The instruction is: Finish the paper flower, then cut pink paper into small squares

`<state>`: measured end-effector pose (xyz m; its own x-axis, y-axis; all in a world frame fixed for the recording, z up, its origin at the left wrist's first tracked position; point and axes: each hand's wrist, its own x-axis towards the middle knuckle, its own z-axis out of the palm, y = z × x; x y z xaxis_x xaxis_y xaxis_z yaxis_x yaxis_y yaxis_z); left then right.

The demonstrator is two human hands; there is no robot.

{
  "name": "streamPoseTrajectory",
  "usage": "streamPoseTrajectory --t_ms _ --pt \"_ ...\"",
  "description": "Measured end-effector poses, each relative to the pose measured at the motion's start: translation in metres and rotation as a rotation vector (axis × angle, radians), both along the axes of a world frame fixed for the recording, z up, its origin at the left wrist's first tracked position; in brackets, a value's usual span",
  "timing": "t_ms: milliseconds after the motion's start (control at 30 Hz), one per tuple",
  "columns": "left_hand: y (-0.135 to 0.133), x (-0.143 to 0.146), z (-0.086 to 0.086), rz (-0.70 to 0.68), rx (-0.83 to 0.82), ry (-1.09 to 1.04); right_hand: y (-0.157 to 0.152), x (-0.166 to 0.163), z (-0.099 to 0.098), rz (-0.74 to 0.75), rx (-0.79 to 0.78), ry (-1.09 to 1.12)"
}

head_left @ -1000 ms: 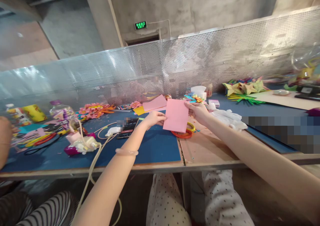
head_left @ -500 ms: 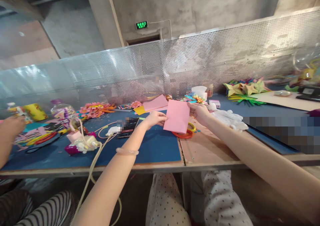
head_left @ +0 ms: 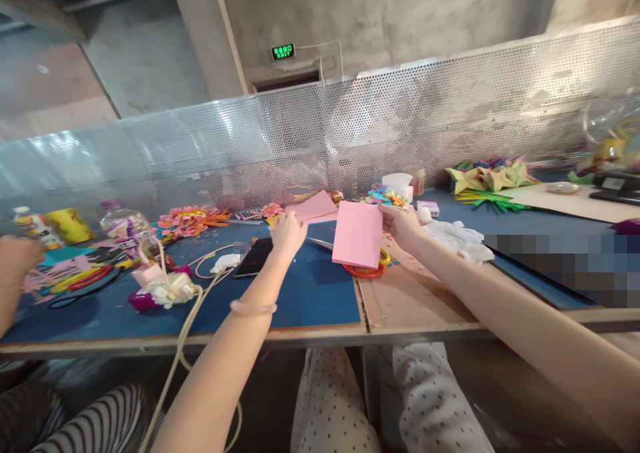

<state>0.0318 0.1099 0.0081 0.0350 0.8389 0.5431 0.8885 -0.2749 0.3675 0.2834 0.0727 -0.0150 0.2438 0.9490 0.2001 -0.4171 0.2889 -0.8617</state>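
Note:
My right hand [head_left: 399, 220] pinches the top right corner of a pink paper sheet [head_left: 357, 234] and holds it upright above the table's seam. My left hand [head_left: 289, 231] is off the sheet, its fingers stretched out over the yellow and pink papers [head_left: 313, 207] lying further back on the blue mat [head_left: 310, 293]. Red and yellow scissor handles [head_left: 369, 270] show under the held sheet, with a metal blade [head_left: 320, 243] to the left of it. A black phone [head_left: 255, 257] lies just left of my left wrist.
A perforated metal screen [head_left: 400, 126] closes off the back of the table. Paper flowers [head_left: 190, 219], a plastic bottle [head_left: 120, 223], a beige cable [head_left: 185, 306] and another person's hand [head_left: 15, 256] are on the left. White cloth [head_left: 455, 236] and folded paper stars [head_left: 487, 176] lie on the right.
My left hand let go of the pink sheet's left edge and moved up and left toward the papers at the back. My right hand alone now holds the sheet.

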Motion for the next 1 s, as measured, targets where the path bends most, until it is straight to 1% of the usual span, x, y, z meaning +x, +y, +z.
streamPoseTrajectory --t_ms 33,67,100,133,200,300,400,567,733,867,933,967,1000 --pt "0.001 -0.005 -0.001 0.132 0.003 0.063 0.0 0.0 0.0 0.0 -0.008 -0.003" --pt "0.002 -0.01 -0.003 0.227 -0.007 0.109 0.0 0.0 -0.001 0.001 -0.014 -0.009" --pt "0.003 -0.014 -0.005 0.29 -0.031 0.139 0.0 0.0 -0.001 0.003 -0.017 -0.017" --pt "0.004 -0.017 -0.008 0.327 -0.073 0.155 0.0 -0.001 -0.002 0.005 -0.02 -0.024" --pt "0.007 -0.02 -0.011 0.347 -0.161 0.155 0.0 -0.001 -0.003 0.008 -0.021 -0.032" --pt "0.01 -0.02 -0.013 0.316 -0.249 0.147 0.001 -0.001 -0.004 0.017 -0.018 -0.028" --pt "0.011 -0.02 -0.012 0.282 -0.263 0.163 0.001 0.0 -0.005 0.025 -0.017 -0.041" --pt "0.014 -0.023 -0.012 0.255 -0.246 0.17 0.002 0.0 -0.007 0.065 -0.026 -0.068" --pt "0.016 -0.025 -0.016 0.245 -0.222 0.176 0.001 0.0 -0.007 0.066 -0.024 -0.078" --pt "0.015 -0.022 -0.012 0.248 -0.121 0.158 -0.002 -0.002 -0.005 0.055 -0.016 -0.101" --pt "0.014 -0.018 -0.006 0.189 -0.069 0.088 -0.004 -0.004 -0.004 0.056 -0.002 -0.115" --pt "0.013 -0.015 -0.002 0.124 -0.067 0.02 -0.004 -0.005 -0.003 0.057 0.007 -0.124" --pt "0.013 -0.012 0.001 0.028 -0.092 -0.072 -0.004 -0.005 -0.003 0.057 0.017 -0.137"
